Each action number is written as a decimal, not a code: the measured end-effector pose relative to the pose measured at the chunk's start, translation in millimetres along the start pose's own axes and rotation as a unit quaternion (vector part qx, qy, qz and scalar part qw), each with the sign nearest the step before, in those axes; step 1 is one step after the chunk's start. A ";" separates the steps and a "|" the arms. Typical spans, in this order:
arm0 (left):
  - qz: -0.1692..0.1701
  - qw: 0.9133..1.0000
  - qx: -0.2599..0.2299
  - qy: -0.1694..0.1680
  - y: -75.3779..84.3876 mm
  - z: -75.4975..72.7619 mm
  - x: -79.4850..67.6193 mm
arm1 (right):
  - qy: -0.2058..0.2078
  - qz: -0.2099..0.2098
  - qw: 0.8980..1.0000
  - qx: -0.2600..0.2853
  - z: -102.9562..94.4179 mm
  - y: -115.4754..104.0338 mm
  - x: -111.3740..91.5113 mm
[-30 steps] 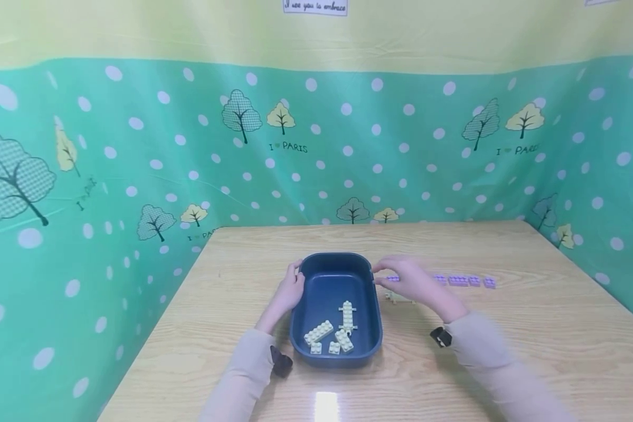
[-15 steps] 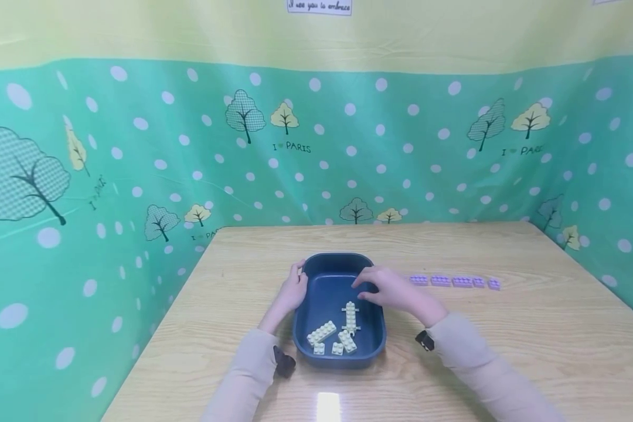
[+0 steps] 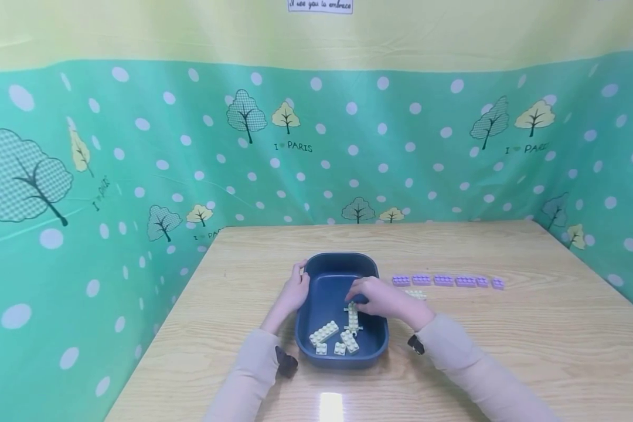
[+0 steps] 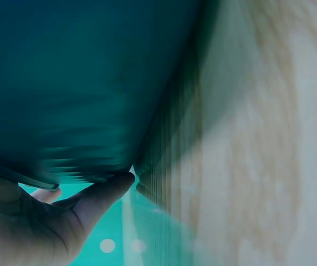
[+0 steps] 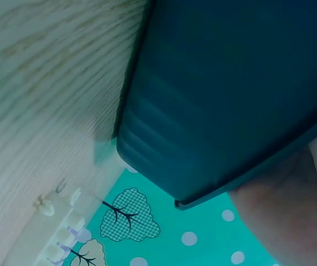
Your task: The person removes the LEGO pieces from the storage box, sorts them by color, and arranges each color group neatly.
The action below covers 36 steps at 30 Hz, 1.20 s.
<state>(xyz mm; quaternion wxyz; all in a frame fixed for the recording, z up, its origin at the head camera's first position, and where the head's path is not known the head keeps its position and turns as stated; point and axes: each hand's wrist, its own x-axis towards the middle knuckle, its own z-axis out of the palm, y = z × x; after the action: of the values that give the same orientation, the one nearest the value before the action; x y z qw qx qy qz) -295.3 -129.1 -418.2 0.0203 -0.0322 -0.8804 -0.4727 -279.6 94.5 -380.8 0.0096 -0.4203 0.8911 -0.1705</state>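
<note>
The fingertips of the right hand (image 3: pixel 384 296) are bent down at the far end of a pegged block (image 3: pixel 353 319), a cream piece lying lengthwise in the blue tray (image 3: pixel 324 296); whether they pinch it cannot be told. The left hand (image 3: pixel 294 292) grips the tray's left rim, thumb against the outer wall and fingers over the edge. Nearer the front of the tray lie a long block (image 3: pixel 324 333), a medium block (image 3: pixel 349 341) and two small blocks (image 3: pixel 321 349). Outside, on the table (image 3: pixel 506 334), a loose cream block (image 3: pixel 416 295) sits just beyond the right wrist, before a row of six purple blocks (image 3: pixel 443 280).

The step in hand appears to be taking hold of the pegged block while the tray is steadied; the next move calls for a sure pinch clear of the pegs. Half a second earlier, the right thumb and fingers were apart above the tray floor, short of this block, and the wrist hid the loose cream block, now visible. The tray's contents lie as before.
</note>
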 end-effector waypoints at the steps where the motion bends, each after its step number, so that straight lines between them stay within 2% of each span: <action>1: -0.002 1.000 -0.001 0.000 0.1 0.0 0.0 | -0.002 0.001 1.000 0.001 0.0 -0.3 0.2; 12: -0.001 1.000 0.000 -0.001 0.8 0.0 -1.0 | -0.018 -0.005 1.000 -0.020 2.4 2.1 2.2; 26: 0.003 1.000 -0.001 -0.001 -0.7 0.5 -0.5 | -0.037 0.013 0.998 -0.058 4.1 -3.2 8.0; 30: 0.003 1.000 -0.003 -0.002 -0.3 0.5 -1.2 | -0.033 0.023 0.997 -0.066 5.3 -3.2 9.1; 36: 0.007 1.000 -0.004 0.001 -0.1 -0.2 -0.9 | -0.004 0.038 0.996 -0.079 6.6 -3.9 9.7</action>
<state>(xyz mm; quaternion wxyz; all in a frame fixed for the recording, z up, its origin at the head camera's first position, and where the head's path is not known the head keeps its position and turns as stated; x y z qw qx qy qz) -294.4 -129.4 -418.3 0.0239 -0.0377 -0.8783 -0.4760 -282.0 82.9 -384.6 -0.0135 -0.3864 0.9171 -0.0971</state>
